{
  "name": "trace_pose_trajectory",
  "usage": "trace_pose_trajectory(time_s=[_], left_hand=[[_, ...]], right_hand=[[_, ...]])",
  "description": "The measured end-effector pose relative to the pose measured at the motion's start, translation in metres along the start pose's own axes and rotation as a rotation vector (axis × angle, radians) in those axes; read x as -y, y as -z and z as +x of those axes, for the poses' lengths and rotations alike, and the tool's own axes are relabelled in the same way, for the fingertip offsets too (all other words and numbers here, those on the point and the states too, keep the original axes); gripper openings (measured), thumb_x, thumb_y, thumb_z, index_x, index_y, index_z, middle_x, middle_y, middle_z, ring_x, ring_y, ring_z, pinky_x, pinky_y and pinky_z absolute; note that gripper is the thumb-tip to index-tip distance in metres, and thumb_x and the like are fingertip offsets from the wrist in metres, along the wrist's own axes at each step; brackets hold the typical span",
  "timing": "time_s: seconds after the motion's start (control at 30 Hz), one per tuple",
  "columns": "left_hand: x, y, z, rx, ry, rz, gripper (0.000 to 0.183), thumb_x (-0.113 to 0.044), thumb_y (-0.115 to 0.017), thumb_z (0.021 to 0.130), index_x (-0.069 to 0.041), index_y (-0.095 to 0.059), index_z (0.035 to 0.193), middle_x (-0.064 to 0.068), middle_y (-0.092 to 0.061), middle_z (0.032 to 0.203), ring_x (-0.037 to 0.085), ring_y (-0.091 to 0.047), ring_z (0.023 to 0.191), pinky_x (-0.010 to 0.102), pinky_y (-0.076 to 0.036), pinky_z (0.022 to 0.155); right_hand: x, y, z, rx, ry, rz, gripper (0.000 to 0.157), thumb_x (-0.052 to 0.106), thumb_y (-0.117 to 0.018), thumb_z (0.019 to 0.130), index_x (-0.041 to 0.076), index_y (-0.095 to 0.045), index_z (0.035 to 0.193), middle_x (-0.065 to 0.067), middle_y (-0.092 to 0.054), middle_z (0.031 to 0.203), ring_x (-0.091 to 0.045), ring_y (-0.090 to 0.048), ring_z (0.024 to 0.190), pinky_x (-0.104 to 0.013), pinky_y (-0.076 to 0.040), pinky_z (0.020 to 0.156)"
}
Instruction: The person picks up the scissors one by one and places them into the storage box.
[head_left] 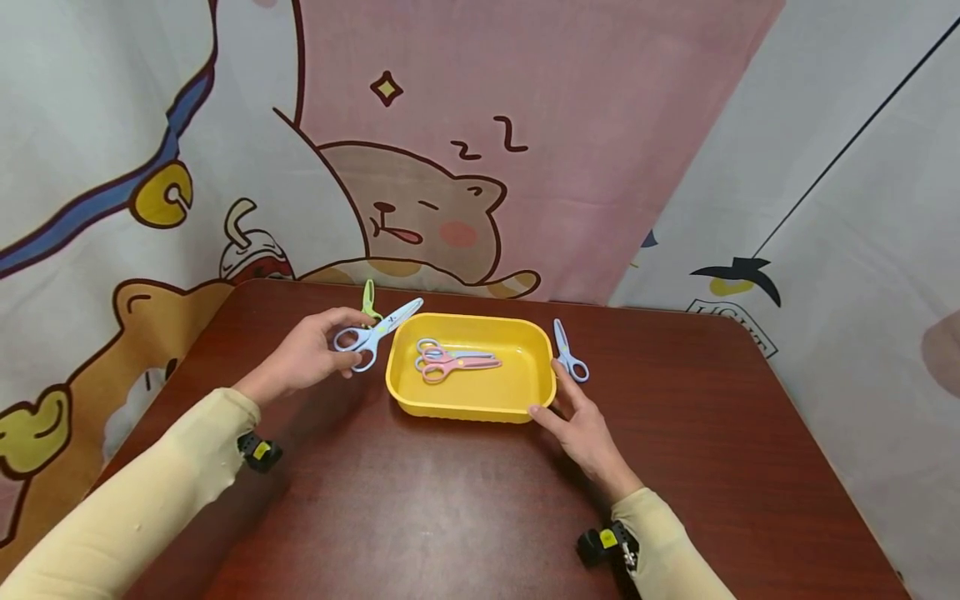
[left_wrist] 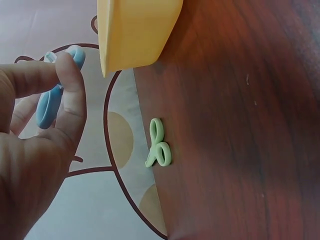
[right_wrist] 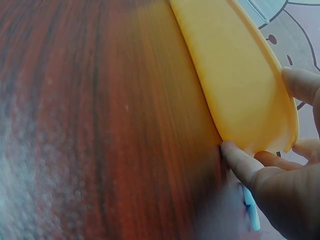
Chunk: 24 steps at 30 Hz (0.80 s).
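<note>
My left hand (head_left: 311, 354) holds blue scissors (head_left: 381, 328) by the handles, blades pointing up and right, at the left end of a yellow tray (head_left: 465, 410). In the left wrist view, thumb and fingers pinch the blue handle (left_wrist: 48, 108). At the tray's front right corner, my right hand (head_left: 588, 433) grips its edge. The right wrist view shows the thumb at the rim and other fingers lower on the wall (right_wrist: 235, 85). Inside the tray, pink scissors (head_left: 453, 364) partly overlap another blue pair (head_left: 480, 355).
Green scissors (head_left: 368, 298) lie on the table behind my left hand, partly hidden. Another blue pair (head_left: 564, 348) lies just right of the tray. A dark reddish-brown table (head_left: 420, 508) carries everything. Printed cloth (head_left: 570, 150) hangs behind it.
</note>
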<state>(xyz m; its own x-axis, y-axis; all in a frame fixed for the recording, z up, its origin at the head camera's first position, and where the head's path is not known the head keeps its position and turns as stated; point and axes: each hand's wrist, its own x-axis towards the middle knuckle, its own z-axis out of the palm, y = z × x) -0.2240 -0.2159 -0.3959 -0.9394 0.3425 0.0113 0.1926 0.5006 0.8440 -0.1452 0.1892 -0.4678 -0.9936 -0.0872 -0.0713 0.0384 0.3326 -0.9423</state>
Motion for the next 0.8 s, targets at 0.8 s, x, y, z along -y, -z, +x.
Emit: trace_pose_trajectory(time_s=[0.8], left_hand=[[-0.023,-0.009,0.010,0.074,-0.031,0.079,0.049,0.010,-0.072,0.087,-0.003,-0.062,0.134,0.019,-0.064,0.112,0.027,-0.063,0.085,0.048,-0.062,0.066]], right_hand=[[0.000,0.001,0.000,0.003,-0.009,-0.018,0.087,0.018,-0.073,0.097,0.020,-0.021,0.166,-0.012,-0.025,0.170,-0.038,-0.043,0.145,-0.045,-0.046,0.108]])
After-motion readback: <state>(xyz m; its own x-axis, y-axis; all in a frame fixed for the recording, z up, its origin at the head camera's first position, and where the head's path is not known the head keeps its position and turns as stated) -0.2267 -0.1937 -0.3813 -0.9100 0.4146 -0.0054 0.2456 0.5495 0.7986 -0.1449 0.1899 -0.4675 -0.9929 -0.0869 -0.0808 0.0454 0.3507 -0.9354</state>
